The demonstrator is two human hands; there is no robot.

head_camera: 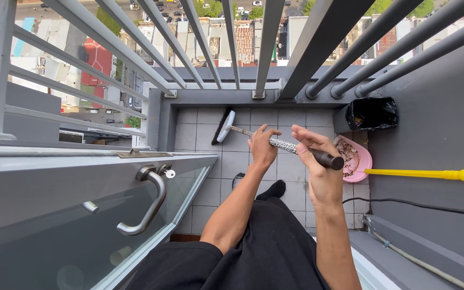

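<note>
Broom (226,127) gripped by left hand (262,147) and right hand (318,161), seemingly touching tiles (200,134).

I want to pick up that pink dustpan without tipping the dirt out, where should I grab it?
Take the pink dustpan by its long yellow handle, near where it meets the pan. The handle lies almost level, pointing right along the wall, so come from above on that side. The pan holds debris and sits close beside the black-lined bin, so lifting by the pan's rim would likely spill it.
</note>
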